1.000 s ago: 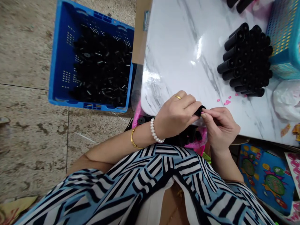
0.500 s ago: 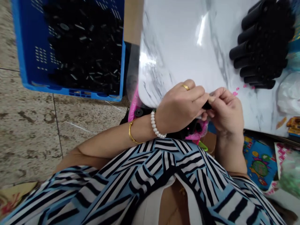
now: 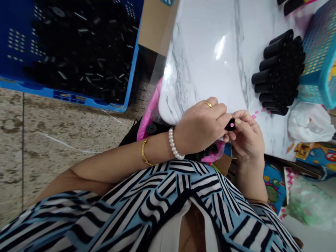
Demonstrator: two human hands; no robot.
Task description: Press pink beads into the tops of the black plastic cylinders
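Observation:
My left hand (image 3: pixel 203 127), with a gold ring and a pearl bracelet, is closed around a small black cylinder (image 3: pixel 229 125). Most of its body is hidden in my palm; only the end facing my other hand shows. A small pink dot (image 3: pixel 232 124) sits on that end. From the other side, my right hand (image 3: pixel 248 134) pinches at the same end with thumb and fingers. Both hands are over the table's front edge. Several loose pink dots (image 3: pixel 254 114) lie on the tabletop just beyond my right hand.
A white marbled table (image 3: pixel 204 70) carries a pile of black cylinders (image 3: pixel 278 80), a teal basket (image 3: pixel 319 56) and a white plastic bag (image 3: pixel 304 120). At the left stands a blue crate (image 3: pixel 89 101) of black pieces. Below the table edge, a pink-lined container (image 3: pixel 147 119) holds more.
The view has shifted, bringing the teal basket in at the right. The black cylinder's end has turned into sight, showing a pink dot. Both hands keep their hold.

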